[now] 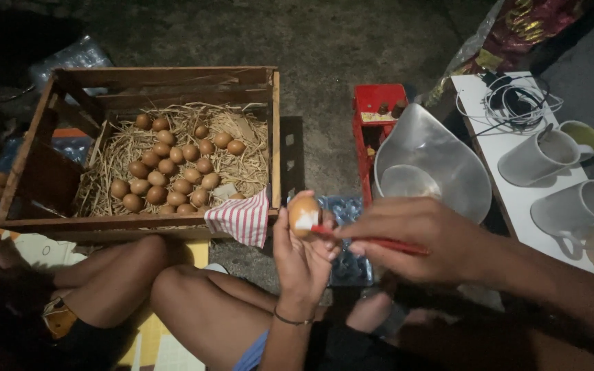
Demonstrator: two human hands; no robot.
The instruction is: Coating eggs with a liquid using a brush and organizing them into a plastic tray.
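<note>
Your left hand (pixel 302 257) holds a brown egg (pixel 304 216) upright, just in front of the crate (pixel 274 137)'s near right corner, with the fingers curled round its lower half and the thumb along its left side. A white patch shows on the egg's front. Your right hand (pixel 424 237) is closed in a pen-like pinch on a red brush (pixel 372 240), and the brush tip touches the egg at that white patch.

The egg is light, rigid and brittle, I judge, and its smooth shell may slip if the patch is wet. Cradle it by the sides and base as you do now, with spread fingers and little squeeze; keep fingertips off the white patch. Press the brush lightly, since the shell will not give before it cracks.

Inside the crate, many more brown eggs (pixel 170 172) lie on straw (pixel 242 130). A red-and-white striped cloth (pixel 242 218) hangs over the crate's near rail, just left of the held egg. Right of the crate stand a red rack (pixel 372 103) and a metal bowl (pixel 441 154), and beyond them a white board (pixel 496 148) carries two white cups (pixel 537 158) and a coil of cable (pixel 517 99).
</note>
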